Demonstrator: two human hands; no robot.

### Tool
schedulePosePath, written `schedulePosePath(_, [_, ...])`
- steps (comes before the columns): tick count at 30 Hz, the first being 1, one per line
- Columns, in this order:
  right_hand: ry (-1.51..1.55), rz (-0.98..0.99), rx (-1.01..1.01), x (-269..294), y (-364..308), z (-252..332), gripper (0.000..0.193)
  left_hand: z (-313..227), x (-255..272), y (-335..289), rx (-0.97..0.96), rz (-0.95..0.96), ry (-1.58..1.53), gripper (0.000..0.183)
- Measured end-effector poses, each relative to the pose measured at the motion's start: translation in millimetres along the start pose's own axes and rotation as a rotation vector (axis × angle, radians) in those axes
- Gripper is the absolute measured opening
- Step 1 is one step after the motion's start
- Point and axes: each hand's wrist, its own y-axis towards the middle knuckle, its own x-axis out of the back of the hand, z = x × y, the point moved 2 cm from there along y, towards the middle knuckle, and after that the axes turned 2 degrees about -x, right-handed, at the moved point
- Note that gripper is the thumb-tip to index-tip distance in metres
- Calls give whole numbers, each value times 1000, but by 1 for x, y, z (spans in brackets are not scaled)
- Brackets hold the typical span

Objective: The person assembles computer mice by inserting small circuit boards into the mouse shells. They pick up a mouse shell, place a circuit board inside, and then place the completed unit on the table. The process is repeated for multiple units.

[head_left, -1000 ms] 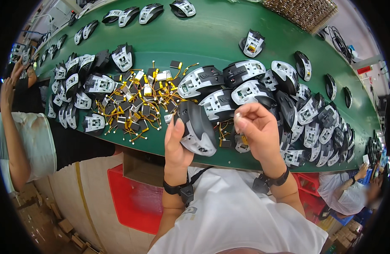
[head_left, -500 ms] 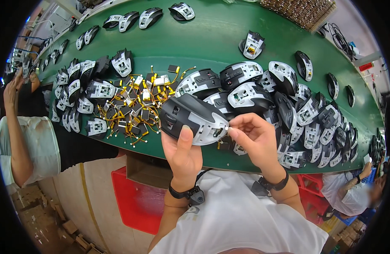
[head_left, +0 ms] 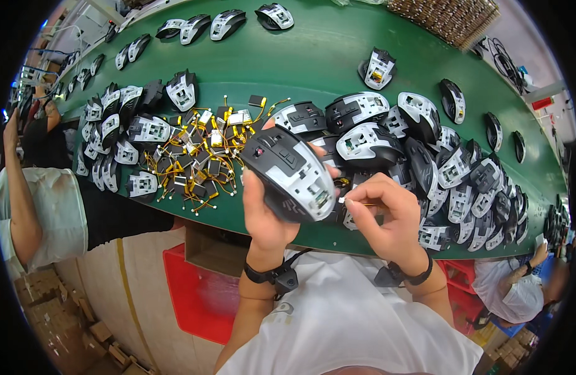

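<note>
My left hand (head_left: 266,215) is wrapped round a black and silver-white computer mouse (head_left: 294,172), held tilted above the table edge. The mouse's underside faces up, with a cutout showing green circuit board at its lower end. Close to that end, my right hand (head_left: 388,215) pinches a small white wire connector (head_left: 342,200) between thumb and forefinger. Thin wires run from the connector into the palm; whatever they lead to is hidden by the fingers. The connector and the mouse look slightly apart. Left of the mouse lies a heap of small wired battery packs (head_left: 203,164).
Mice are piled on the green table (head_left: 313,56) at left and in a large heap (head_left: 463,181) at right; several more lie along the far side. A woven brown tray (head_left: 441,22) sits at the back. A red crate (head_left: 197,300) stands below the edge. People sit at both sides.
My left hand has turned the mouse so its cutout end points down and more toward me. My right hand has moved slightly right and down, with the connector now away from the mouse.
</note>
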Motion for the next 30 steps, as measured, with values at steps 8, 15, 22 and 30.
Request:
schedulePosePath(8, [-540, 207, 665, 1, 19, 19, 28, 3, -4, -1, -3, -60, 99, 71])
schedulePosePath(15, [-702, 334, 769, 7, 25, 33, 26, 6, 0, 1, 104, -61, 25, 65])
schedulePosePath(22, [-842, 465, 902, 9, 29, 41, 13, 9, 0, 3, 155, -119, 74, 59])
schedulePosePath(30, [-644, 451, 821, 13, 38, 35, 19, 12, -1, 1, 166, -165, 21, 59])
